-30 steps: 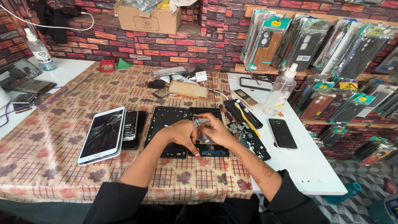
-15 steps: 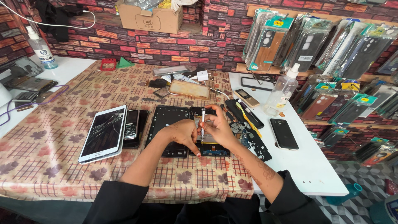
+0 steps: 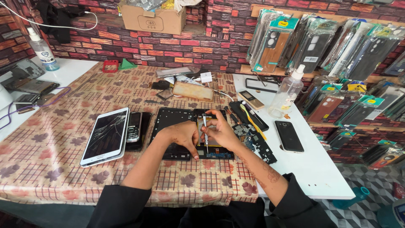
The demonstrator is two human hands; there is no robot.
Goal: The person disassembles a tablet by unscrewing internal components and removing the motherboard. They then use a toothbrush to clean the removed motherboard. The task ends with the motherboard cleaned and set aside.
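Head view, from where I watch remotely: a patterned tablecloth (image 3: 50, 169) covers the bench, with a white side table (image 3: 320, 177) butted against its right edge. At centre lies an opened black tablet chassis (image 3: 173, 120), its internals exposed, flat on the cloth just ahead of the person. Beside it to the left sits a white tablet with a cracked screen (image 3: 105, 136), touching a dark keypad phone (image 3: 134, 126). On the right, a black smartphone (image 3: 289, 136) rests on the white table, near a clear spray bottle (image 3: 288, 93). My left hand (image 3: 182, 136) lies curled on the chassis, fingertips pressing its lower edge, holding nothing that I can see. My right hand (image 3: 222, 131) is closed in a pinch around a thin screwdriver (image 3: 205, 133), held nearly upright with its tip down on the board. Risks, as I judge them: the tip could skid off a tiny screw and gouge the circuit board if the bracing hand shifts; a freed screw could roll into the busy cloth pattern; loose circuit boards (image 3: 257, 143) just right of the chassis could be swept by my forearm.
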